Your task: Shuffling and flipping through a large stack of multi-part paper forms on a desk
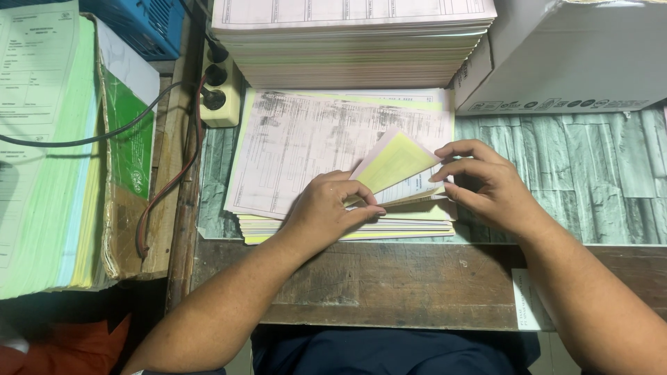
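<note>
A low stack of printed forms [306,146] in pink, yellow and white lies on the table in front of me. My left hand [326,212] rests on its lower right part, fingers curled over the lifted sheet corners. My right hand [483,184] pinches the right corner of those sheets between thumb and fingertips. The lifted corners fan upward and show a yellow sheet [392,163] between a pink one and a white one.
A taller pile of forms [351,48] stands behind the low stack. A white cardboard box [570,62] is at the back right. A tall stack of green and white paper [42,153] fills the left. A power strip with plugs and cables [219,94] sits at the back left.
</note>
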